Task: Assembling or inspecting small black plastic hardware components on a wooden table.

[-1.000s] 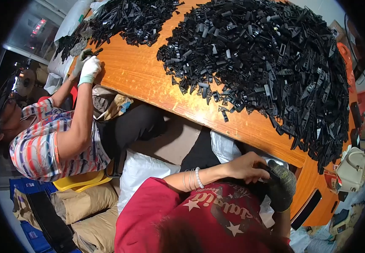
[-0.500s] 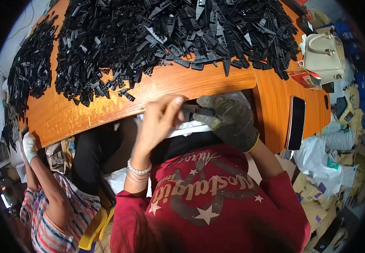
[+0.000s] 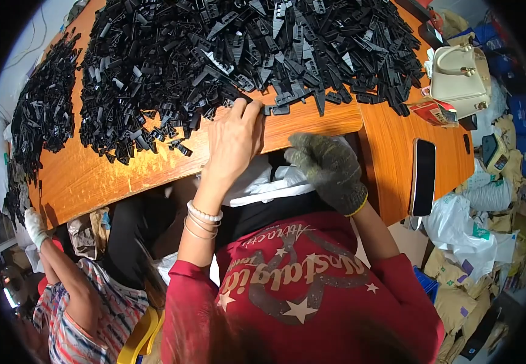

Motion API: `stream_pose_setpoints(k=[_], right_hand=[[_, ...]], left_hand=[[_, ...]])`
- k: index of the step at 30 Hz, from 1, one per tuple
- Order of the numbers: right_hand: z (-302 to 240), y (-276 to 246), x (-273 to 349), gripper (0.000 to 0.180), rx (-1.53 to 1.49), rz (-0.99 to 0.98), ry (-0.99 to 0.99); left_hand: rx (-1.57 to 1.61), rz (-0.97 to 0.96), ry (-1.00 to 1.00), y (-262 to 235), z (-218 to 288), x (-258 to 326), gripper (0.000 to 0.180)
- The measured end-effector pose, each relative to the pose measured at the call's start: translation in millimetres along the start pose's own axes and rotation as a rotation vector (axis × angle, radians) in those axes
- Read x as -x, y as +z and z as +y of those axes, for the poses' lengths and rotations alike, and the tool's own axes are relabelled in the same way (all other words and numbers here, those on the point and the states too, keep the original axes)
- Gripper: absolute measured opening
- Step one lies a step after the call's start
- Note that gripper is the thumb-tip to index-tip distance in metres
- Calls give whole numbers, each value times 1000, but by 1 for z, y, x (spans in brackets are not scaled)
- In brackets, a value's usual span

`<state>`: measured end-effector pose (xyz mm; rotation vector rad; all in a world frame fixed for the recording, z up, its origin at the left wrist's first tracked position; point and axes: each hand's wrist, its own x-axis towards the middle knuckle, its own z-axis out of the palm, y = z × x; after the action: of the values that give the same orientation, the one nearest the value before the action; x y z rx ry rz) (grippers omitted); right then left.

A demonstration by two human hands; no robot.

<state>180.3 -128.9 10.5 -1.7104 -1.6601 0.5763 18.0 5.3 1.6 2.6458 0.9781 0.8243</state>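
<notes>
My left hand (image 3: pixel 234 136), bare and wearing a pearl bracelet (image 3: pixel 204 212), reaches over the table's edge to the near side of a large heap of black plastic parts (image 3: pixel 172 67). Its fingers are bent down among the nearest pieces, and their tips are hidden. Over my lap, just off the table edge, hangs my right hand (image 3: pixel 332 170) in a dark grey knitted glove. The gloved fingers are curled in, and whatever may be inside them is out of sight. Beneath it lies white material (image 3: pixel 275 187) across my lap.
A smaller heap of black parts (image 3: pixel 44 100) lies at the table's left. On the right are a phone (image 3: pixel 424 176), a red packet (image 3: pixel 434 113) and a cream handbag (image 3: pixel 461 79). A co-worker's white-gloved hand (image 3: pixel 34 227) rests by the left table corner. Plastic bags (image 3: pixel 463 227) lie at right.
My left hand has moved from beside the gloved hand forward onto the heap's near edge. The dark part at my right hand's fingertips no longer shows.
</notes>
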Motion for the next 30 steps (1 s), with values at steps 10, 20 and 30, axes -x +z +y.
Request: stream_pose_setpoints(k=[10, 20, 30], right_hand=[[1, 5, -43, 37, 363, -38, -427], [10, 5, -42, 32, 321, 14, -400], [1, 3, -46, 20, 247, -64, -184]], left_hand=[[151, 49, 140, -9, -1, 27, 28], [108, 3, 13, -18, -1, 9, 38], [-30, 170, -244, -4, -2, 12, 27]])
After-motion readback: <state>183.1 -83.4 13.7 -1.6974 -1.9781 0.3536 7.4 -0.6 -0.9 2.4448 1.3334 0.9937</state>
